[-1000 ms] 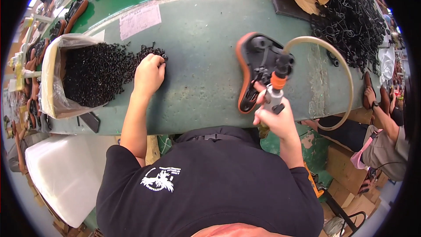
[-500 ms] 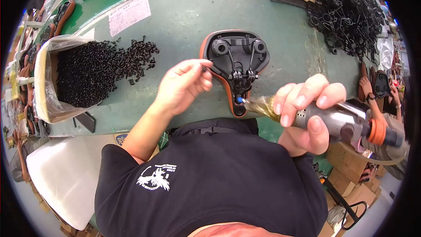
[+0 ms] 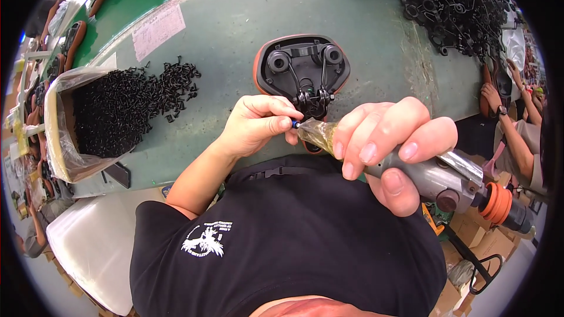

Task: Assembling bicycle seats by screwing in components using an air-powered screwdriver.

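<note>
A bicycle saddle point(image 3: 292, 77) lies upside down on the bench, its orange-brown rim around a black underside with two coil springs and a clamp. My right hand point(image 3: 393, 141) is wrapped around a metal air screwdriver point(image 3: 433, 183), whose nose, covered in clear yellowish wrap, points left over the saddle's narrow end. At its blue tip point(image 3: 295, 124), my left hand point(image 3: 258, 124) is closed in a pinch. Between those fingers is a small black screw, mostly hidden now. Both hands and the tool cover much of the saddle's narrow end.
To the left, a plastic-lined box point(image 3: 54, 123) lies on its side, black screws point(image 3: 117, 105) spilling out. A paper sheet point(image 3: 158, 30) lies behind it. Black wire springs and clamps point(image 3: 458, 12) are heaped at far right. Another person's arm point(image 3: 510, 126) shows at the right edge.
My left hand has moved right and down to the driver's tip. The screwdriver has moved left and up off the saddle's narrow end. The whole view has shifted slightly.
</note>
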